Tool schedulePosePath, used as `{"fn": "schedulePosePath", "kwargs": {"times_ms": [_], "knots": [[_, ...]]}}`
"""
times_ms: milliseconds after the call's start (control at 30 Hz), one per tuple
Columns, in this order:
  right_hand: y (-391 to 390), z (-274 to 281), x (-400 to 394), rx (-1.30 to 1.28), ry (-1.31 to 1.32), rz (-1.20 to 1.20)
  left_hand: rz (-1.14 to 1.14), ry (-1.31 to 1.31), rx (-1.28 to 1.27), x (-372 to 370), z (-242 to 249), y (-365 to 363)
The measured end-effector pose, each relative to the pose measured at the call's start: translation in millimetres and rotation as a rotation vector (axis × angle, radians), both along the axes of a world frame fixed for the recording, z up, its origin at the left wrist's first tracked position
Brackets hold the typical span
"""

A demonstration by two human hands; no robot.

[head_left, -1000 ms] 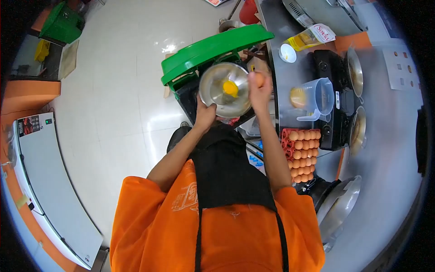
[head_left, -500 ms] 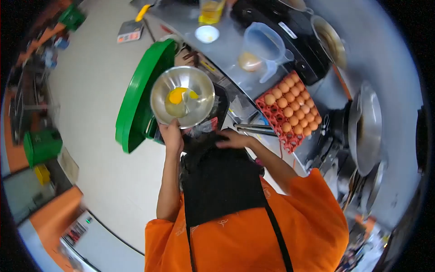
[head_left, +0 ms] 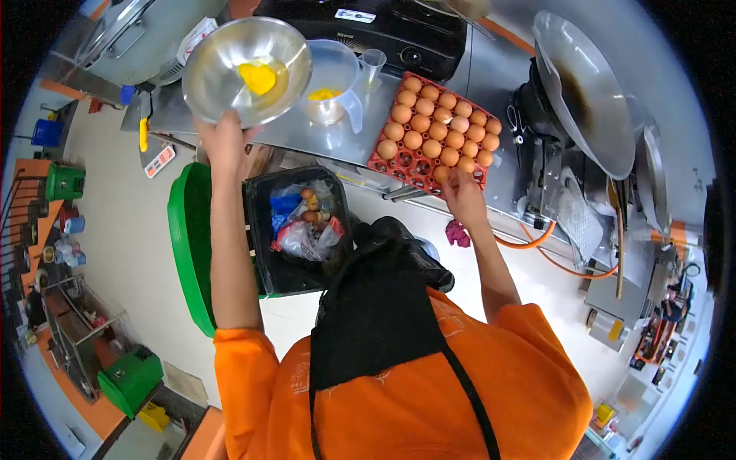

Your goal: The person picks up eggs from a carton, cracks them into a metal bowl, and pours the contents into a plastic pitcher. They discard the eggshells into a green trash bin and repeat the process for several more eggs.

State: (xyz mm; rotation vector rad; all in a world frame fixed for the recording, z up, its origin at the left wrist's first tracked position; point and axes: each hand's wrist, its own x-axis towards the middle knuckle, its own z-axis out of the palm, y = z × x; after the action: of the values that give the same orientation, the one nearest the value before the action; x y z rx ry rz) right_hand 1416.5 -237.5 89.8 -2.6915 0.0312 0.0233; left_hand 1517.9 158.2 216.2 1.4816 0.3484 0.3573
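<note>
My left hand (head_left: 222, 146) is closed on the near rim of a stainless steel bowl (head_left: 207, 73), held up over the counter edge. Yellow egg yolk (head_left: 259, 78) lies in the bowl, which tilts slightly. At the near edge of a red egg tray (head_left: 399, 162), my right hand (head_left: 466, 201) has its fingers bent around a brown egg (head_left: 442, 174) still in its cup. Brown eggs fill most of the tray, while several cups along the near side are bare. A clear plastic jug (head_left: 333, 60) with something yellow at its base stands between bowl and tray.
Below the counter stands an open black-lined bin (head_left: 264, 268) with bags and eggshells, its green lid (head_left: 192, 253) swung left. A small clear cup (head_left: 373, 65) sits beside the jug. Behind is a black stove (head_left: 383, 34); a large wok (head_left: 586, 92) stands at right.
My left hand has carried the bowl from above the bin to the counter. My right hand has moved from near the apron to the egg tray. The view has turned, revealing the bin's contents.
</note>
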Motion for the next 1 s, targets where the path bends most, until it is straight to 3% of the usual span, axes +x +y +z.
{"fn": "schedulePosePath", "kwargs": {"times_ms": [33,133,233,267,367,400,533,633,733,833,933,1000], "knots": [[8,2,6,-0.071,-0.093,-0.045,-0.008,0.003,0.044,12,1,-4],[32,18,18,-0.226,0.172,-0.167,-0.052,-0.03,0.173,39,6,-11],[29,6,23,-0.092,0.131,-0.225,-0.079,-0.06,0.593,58,2,-7],[30,11,24,-0.076,0.109,-0.24,-0.041,-0.193,0.758,63,-1,-8],[16,-5,20,0.152,-0.064,-0.253,-0.161,-0.382,0.856,70,-8,-11],[7,-14,23,0.281,-0.082,-0.229,-0.123,-0.517,0.992,74,-10,-11],[-5,4,19,1.183,0.193,-0.445,-0.214,-0.432,0.932,72,-12,-22],[-2,14,21,1.63,0.233,-0.512,-0.183,-0.476,1.037,71,-14,-26],[12,34,27,1.855,0.283,-0.508,-0.16,-0.466,0.97,68,-13,-29],[25,41,42,1.742,0.359,-0.534,-0.081,-0.456,0.768,69,-27,-28],[41,31,69,1.759,0.349,-0.413,0.053,-0.284,0.619,72,-49,-21],[62,42,85,1.787,0.34,-0.357,0.042,-0.195,0.167,57,-30,-26]]}}
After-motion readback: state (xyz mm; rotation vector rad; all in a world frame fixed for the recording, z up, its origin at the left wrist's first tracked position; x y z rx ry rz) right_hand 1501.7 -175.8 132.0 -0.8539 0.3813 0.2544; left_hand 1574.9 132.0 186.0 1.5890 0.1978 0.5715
